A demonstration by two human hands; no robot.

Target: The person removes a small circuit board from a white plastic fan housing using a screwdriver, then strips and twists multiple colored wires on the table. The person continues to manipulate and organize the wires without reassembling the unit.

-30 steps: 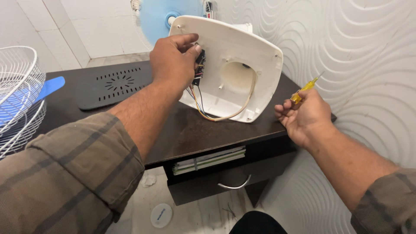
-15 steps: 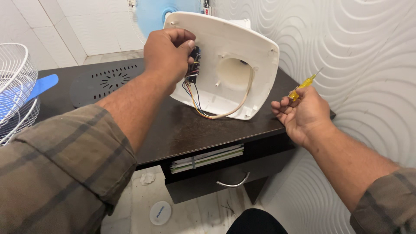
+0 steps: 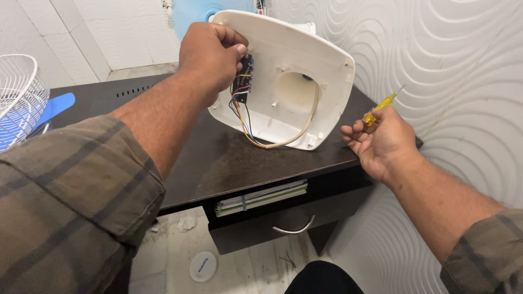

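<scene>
Left hand (image 3: 210, 57) is pinching the white plastic fan base (image 3: 294, 71) by its top rim, tilting it up near the tabletop's (image 3: 239, 163) back edge. Looks light, stiff, wires (image 3: 242, 117) delicate. Right hand (image 3: 381, 141) fingers are closed around a yellow screwdriver (image 3: 378, 109).

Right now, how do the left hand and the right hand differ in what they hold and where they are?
The left hand grips the top edge of the tilted white fan base cover, fingers at its wiring; the right hand holds a yellow screwdriver. The left hand is raised above the dark table; the right hand is lower, off its right edge. Both have plaid sleeves.
</scene>
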